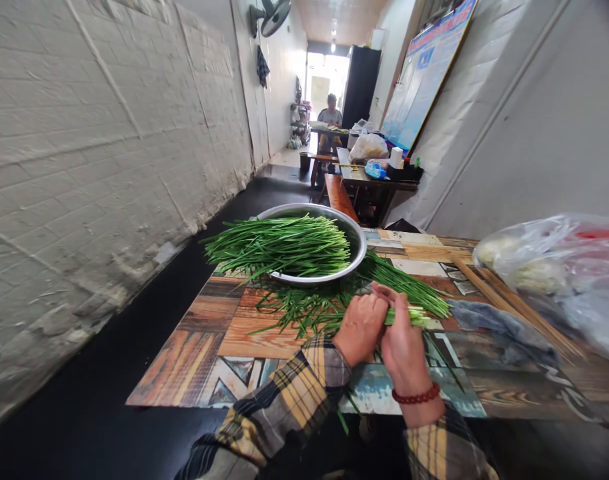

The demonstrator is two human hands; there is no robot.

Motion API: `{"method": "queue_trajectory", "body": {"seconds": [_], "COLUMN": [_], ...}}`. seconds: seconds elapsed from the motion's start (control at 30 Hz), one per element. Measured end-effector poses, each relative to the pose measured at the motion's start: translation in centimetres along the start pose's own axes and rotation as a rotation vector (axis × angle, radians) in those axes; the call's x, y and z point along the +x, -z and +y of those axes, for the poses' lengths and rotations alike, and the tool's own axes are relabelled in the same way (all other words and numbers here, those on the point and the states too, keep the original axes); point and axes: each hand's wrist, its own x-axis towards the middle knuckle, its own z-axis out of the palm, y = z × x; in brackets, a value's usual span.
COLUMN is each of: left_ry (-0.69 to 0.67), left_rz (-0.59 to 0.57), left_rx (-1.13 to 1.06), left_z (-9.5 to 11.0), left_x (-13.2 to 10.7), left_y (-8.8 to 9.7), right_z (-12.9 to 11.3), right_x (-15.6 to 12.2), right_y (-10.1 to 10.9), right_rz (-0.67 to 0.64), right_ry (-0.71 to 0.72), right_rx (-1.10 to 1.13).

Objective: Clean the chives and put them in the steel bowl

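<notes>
Both of my hands are closed round one small bunch of garlic chives (416, 315), whose pale cut ends stick out to the right. My left hand (363, 325) grips the leafy side, with its fingers curled over. Against it, my right hand (403, 343) holds the stems near their pale ends; a red bead bracelet circles that wrist. Just beyond the hands stands a metal basin (358, 248) heaped with chives (289, 245). More chives (409, 283) lie on the table right of the basin, and loose leaves (304, 310) are scattered in front of it.
On the wood-patterned table (264, 333) lie a grey cloth (504, 327), long wooden sticks (519, 307) and a clear plastic bag (549, 267) at the right. Farther back are a bench (340, 197) and a cluttered table (354, 175). Another person (330, 115) sits at the far end.
</notes>
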Motion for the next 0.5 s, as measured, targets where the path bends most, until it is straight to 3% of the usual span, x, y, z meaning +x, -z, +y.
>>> {"method": "queue_trajectory", "body": {"seconds": [0.23, 0.5], "left_ry": [0.261, 0.479], "left_rz": [-0.018, -0.080], "left_rx": [0.014, -0.049], "left_z": [-2.9, -5.0], "left_x": [0.7, 0.8], "left_y": [0.3, -0.1], "right_z": [-8.5, -18.0], "right_x": [4.8, 8.7], "right_y": [1.0, 5.4], "right_rz": [0.054, 0.082], "right_ry": [-0.053, 0.191], "right_rx": [0.419, 0.640]}}
